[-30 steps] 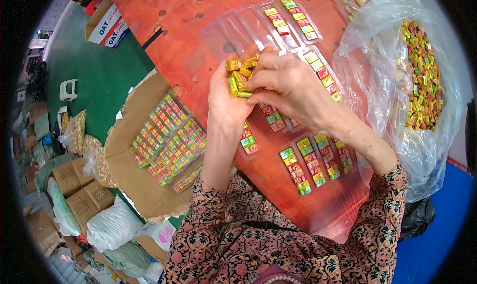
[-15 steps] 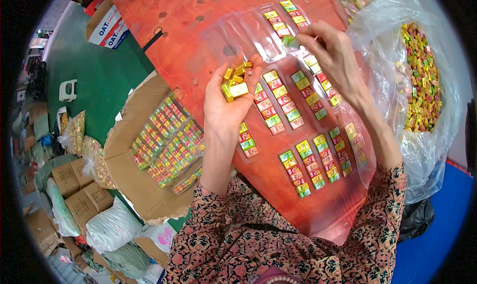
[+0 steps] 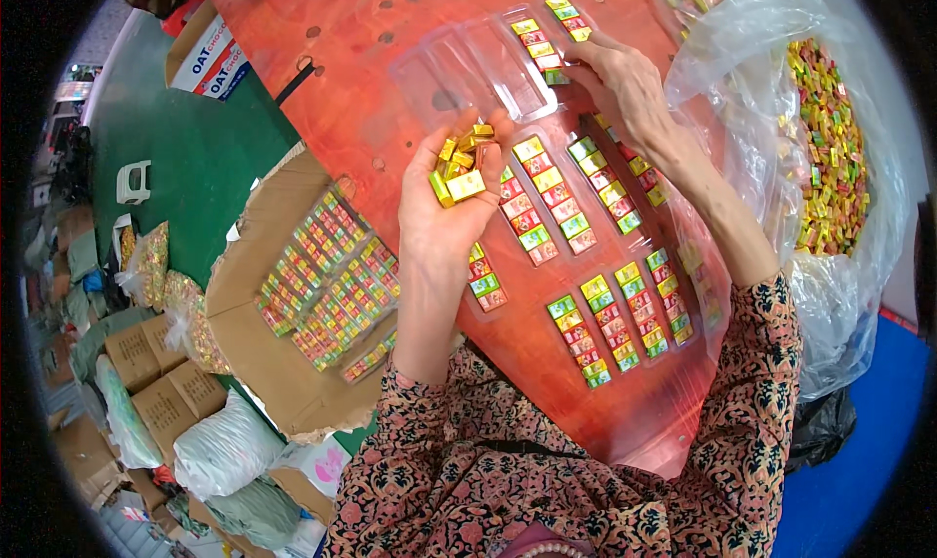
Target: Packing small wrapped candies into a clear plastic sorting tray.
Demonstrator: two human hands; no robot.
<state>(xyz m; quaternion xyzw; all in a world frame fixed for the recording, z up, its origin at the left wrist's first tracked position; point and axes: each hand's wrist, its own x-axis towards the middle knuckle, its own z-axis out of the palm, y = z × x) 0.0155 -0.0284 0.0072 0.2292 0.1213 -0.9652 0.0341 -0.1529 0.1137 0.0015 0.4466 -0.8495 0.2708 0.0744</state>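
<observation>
My left hand (image 3: 451, 202) is cupped palm up around several small yellow-wrapped candies (image 3: 466, 185), with a reddish one near the fingers. My right hand (image 3: 630, 89) reaches over the far clear plastic tray (image 3: 485, 65), fingers bent together at the near end of its rightmost row (image 3: 569, 17); whatever the fingertips hold is hidden. Beside that row stands another filled row (image 3: 539, 50) of red, yellow and green pieces, its near end green. The tray's left slots hold no pieces. A middle tray of filled rows (image 3: 554, 199) lies below my hands, partly covered by my left hand and right forearm.
Nearer me lies another filled tray (image 3: 625, 314) on the red table (image 3: 527, 353). A large clear bag (image 3: 830, 158) of loose candies stands at right. A cardboard box (image 3: 256, 363) with filled trays sits at left, near cartons (image 3: 161, 358) and sacks (image 3: 224, 446) on the floor.
My right hand has moved up and slightly left, onto the far tray's rightmost row. The green piece it held now ends the neighbouring row. My left hand has stayed nearly still.
</observation>
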